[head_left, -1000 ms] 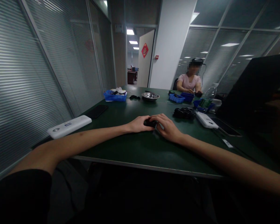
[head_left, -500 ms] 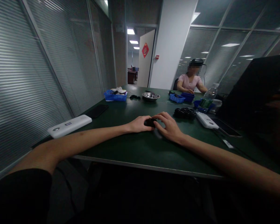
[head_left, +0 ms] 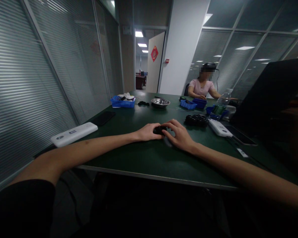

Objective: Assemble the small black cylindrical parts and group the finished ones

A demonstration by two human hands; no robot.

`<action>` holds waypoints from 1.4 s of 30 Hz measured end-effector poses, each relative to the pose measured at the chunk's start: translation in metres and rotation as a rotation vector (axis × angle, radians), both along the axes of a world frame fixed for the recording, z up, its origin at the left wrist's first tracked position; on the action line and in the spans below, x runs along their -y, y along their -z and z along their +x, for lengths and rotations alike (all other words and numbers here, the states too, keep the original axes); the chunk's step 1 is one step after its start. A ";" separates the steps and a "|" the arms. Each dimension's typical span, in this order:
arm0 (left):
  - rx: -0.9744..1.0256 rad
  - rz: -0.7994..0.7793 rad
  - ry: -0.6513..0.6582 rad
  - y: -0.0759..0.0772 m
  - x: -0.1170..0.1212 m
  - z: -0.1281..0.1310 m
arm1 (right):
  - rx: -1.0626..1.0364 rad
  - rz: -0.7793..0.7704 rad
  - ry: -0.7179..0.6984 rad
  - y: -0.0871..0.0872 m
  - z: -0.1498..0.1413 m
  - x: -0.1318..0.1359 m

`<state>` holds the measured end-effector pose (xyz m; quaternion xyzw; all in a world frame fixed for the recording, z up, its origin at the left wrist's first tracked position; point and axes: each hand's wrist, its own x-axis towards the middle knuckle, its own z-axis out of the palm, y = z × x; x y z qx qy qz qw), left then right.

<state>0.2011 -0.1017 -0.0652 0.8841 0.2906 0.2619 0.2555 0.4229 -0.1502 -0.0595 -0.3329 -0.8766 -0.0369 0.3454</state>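
Note:
A small dark object [head_left: 159,130] sits between my two hands over the green tabletop [head_left: 144,158]; its kind is too dark to make out. My left hand [head_left: 148,132] is closed around its left side, thumb and fingers curled. From the right, my right hand [head_left: 179,134] grips it with thumb and bent fingertips. Part of the object is covered by the fingers. A cluster of black round pieces [head_left: 196,120] lies beyond my right hand.
A white power bank [head_left: 74,134] and a black phone [head_left: 103,118] lie left; another white power bank [head_left: 220,128] lies right, near a plastic bottle [head_left: 221,105]. Farther back are a blue basket [head_left: 123,103], a metal bowl [head_left: 160,103] and a seated person [head_left: 202,87].
My right thumb and fingers have shifted very slightly left on the dark object. My left hand stays put. The seated person's far arm has stretched out to the right.

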 end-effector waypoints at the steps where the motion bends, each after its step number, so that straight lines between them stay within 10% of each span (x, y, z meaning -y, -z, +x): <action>1: -0.005 0.002 -0.002 0.000 0.000 0.000 | 0.000 -0.005 -0.004 0.000 0.000 0.000; 42: 0.032 -0.020 0.018 0.002 -0.001 0.001 | 0.073 0.001 -0.099 -0.005 -0.001 0.002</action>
